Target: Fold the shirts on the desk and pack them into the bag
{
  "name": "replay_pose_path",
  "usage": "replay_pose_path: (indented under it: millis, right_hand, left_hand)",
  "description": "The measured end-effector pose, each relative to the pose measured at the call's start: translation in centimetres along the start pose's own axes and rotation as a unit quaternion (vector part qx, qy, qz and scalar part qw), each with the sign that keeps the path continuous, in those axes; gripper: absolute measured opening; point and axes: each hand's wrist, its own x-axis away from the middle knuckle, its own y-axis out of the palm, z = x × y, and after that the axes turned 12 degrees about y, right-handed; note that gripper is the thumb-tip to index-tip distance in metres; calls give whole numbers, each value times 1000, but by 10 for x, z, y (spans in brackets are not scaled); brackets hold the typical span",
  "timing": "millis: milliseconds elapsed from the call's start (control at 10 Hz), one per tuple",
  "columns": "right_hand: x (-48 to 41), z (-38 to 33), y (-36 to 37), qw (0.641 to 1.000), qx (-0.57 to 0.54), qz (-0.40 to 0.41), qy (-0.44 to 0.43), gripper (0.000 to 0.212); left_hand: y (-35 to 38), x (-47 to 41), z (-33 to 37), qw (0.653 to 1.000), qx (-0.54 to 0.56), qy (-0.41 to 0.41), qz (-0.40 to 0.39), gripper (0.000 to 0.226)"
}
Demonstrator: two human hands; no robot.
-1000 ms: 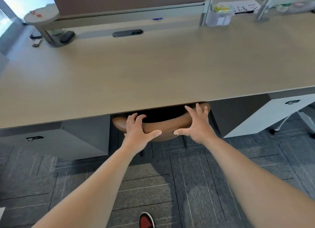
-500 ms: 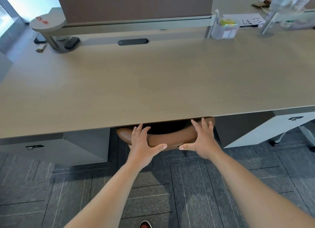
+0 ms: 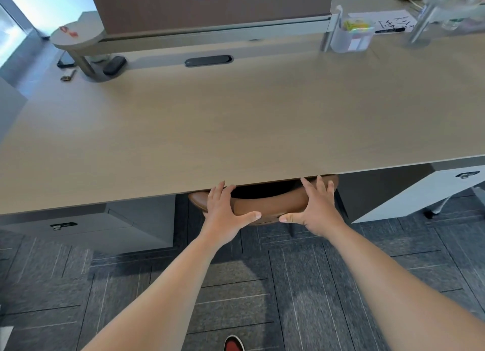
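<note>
No shirt lies anywhere on the tabletop (image 3: 236, 125), and no bag shows in this view either, so the task's own things are out of sight and their place cannot be told. With the tabletop bare of clothing, the folding and packing look finished, or else not yet begun (nothing here settles which). What occupies the person now is a brown chair back (image 3: 273, 206) tucked under the near edge of the tabletop. The left grip (image 3: 225, 211) lies on its left part, fingers spread and reaching over the top edge, thumb stretched along the near face. The right grip (image 3: 316, 210) mirrors it on the right part, fingers fanned and fairly straight, thumb pointing toward the other thumb without touching it. Neither holds cloth. At the far side of the tabletop stand a clear pen cup (image 3: 351, 37) and a written sheet of paper (image 3: 393, 22). A red shoe tip (image 3: 233, 344) shows on the grey carpet below.
</note>
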Motion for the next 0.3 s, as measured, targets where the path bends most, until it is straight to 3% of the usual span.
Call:
replay_pose_path:
  millis: [300]
  right_hand:
    - [32, -11, -8, 999, -36, -5, 10, 113]
  left_hand:
    - [-4, 11, 25, 999, -28, -28, -23, 88]
